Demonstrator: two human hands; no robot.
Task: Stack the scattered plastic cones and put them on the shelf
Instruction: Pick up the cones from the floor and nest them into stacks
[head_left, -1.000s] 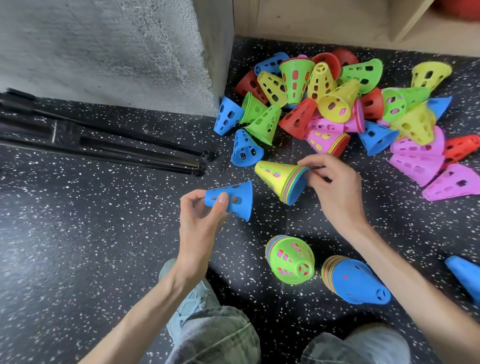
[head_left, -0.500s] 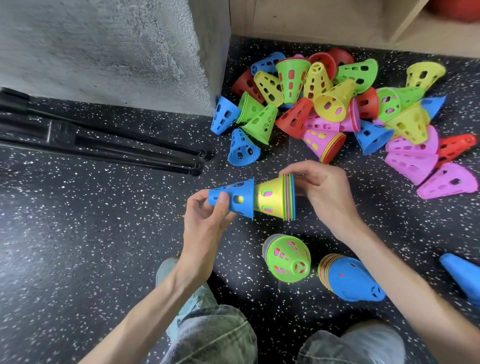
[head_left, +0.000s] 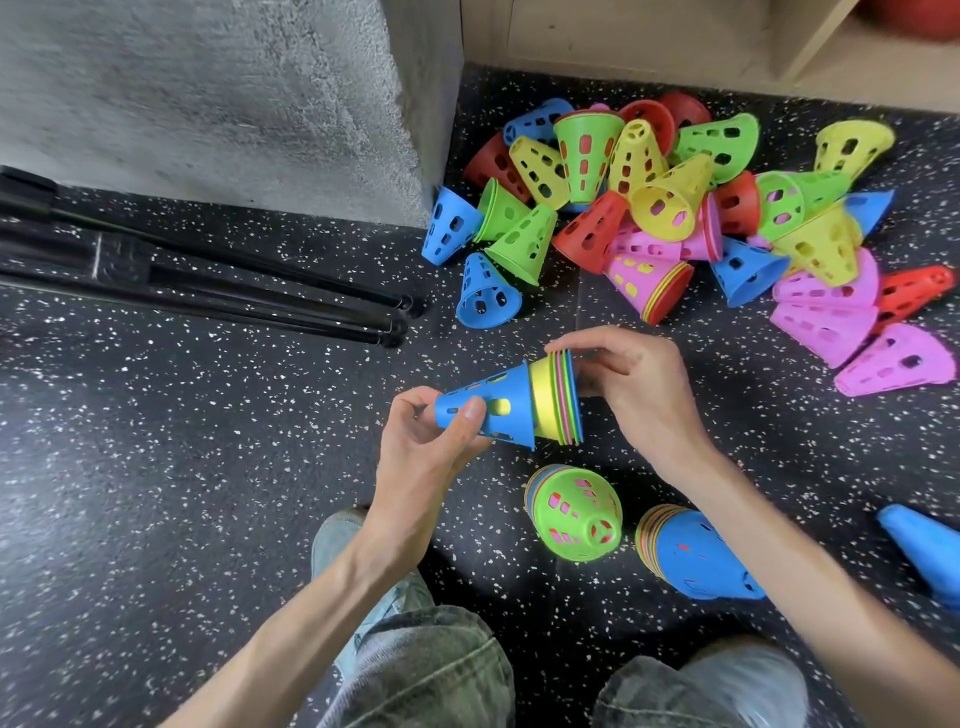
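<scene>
My left hand pinches the narrow end of a blue cone, which now sits over a small stack of cones with yellow, pink and green rims. My right hand grips that stack at its wide end. Both are held sideways above the floor. A green-topped stack and a blue-topped stack lie on the floor below. A heap of loose cones in several colours lies beyond. The wooden shelf is at the top.
Folded black tripod legs lie on the speckled floor at left. A grey concrete block stands at the upper left. Another blue cone lies at the right edge. My knees are at the bottom.
The stack in my right hand turned level and my left hand slid the blue cone over its narrow end; the cone now covers most of the yellow one.
</scene>
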